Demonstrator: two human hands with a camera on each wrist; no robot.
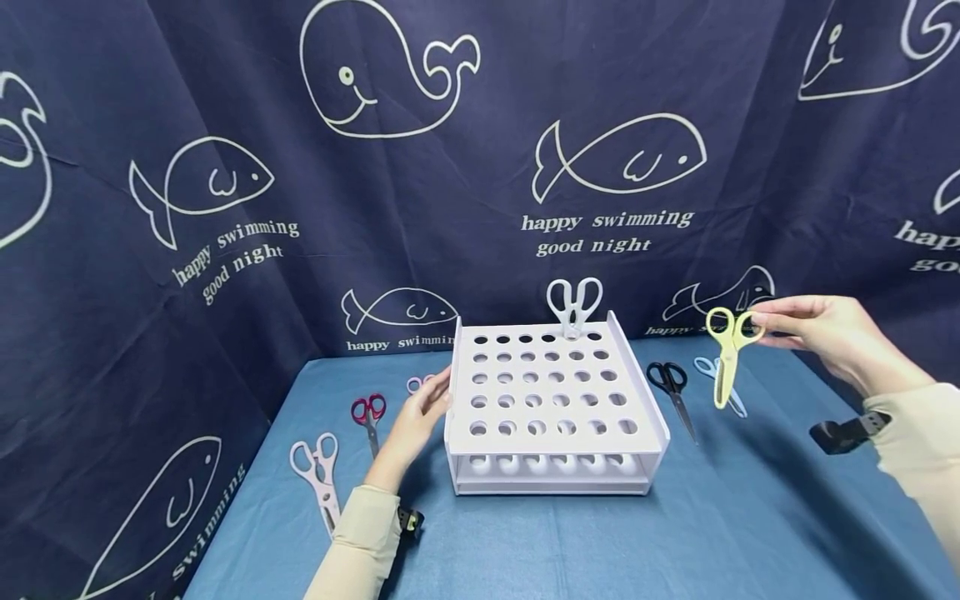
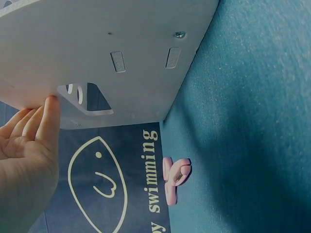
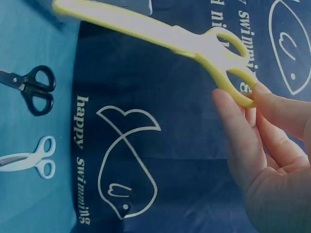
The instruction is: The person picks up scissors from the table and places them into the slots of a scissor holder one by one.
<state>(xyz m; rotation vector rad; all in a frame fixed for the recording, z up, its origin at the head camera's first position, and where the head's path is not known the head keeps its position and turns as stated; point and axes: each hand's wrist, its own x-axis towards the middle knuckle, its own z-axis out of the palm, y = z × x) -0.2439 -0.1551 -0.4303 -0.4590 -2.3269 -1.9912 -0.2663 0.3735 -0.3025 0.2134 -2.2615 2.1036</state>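
My right hand (image 1: 828, 333) pinches yellow scissors (image 1: 726, 352) by one handle loop; my left hand (image 1: 415, 421), fingers straight, touches the white rack (image 1: 551, 392).

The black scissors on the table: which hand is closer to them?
Right. The right hand hovers just right of and above the black scissors, pinching yellow scissors. The left hand rests against the white rack on its far side.
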